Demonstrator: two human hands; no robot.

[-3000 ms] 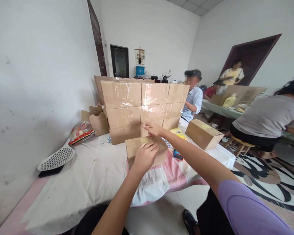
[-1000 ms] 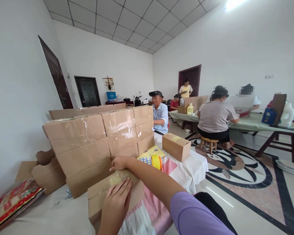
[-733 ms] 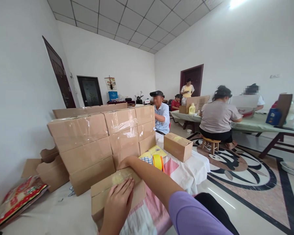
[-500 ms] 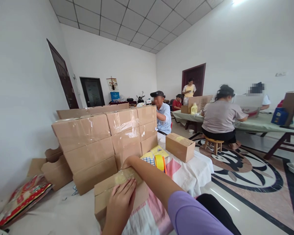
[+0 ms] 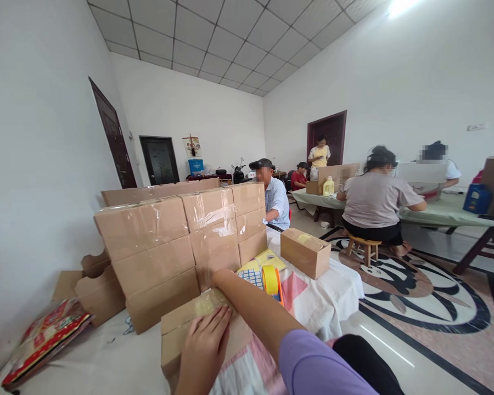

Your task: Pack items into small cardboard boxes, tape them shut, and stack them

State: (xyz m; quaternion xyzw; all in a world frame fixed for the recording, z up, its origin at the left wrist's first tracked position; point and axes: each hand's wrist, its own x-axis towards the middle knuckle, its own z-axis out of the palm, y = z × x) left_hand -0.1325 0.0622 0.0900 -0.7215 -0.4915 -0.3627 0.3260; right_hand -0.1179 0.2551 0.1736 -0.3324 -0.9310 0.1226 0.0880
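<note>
Head view: the left hand (image 5: 206,337) lies flat on the box (image 5: 180,322), clasping nothing, likely to steady it. The right hand (image 5: 221,278) is behind it, grip too hidden to tell.

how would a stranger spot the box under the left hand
Find the wall of stacked cartons on the cloth-covered table. The box lies on its near side. Unlike the loose carton to the right, it has the left hand on top.

It looked like a makeshift home workshop: beyond the carton stack (image 5: 146,225) were a wall scroll (image 5: 191,146) and a scooter (image 5: 238,173); to the stack's right were seated people (image 5: 379,192), a bench (image 5: 447,213) and patterned floor (image 5: 432,296).
</note>
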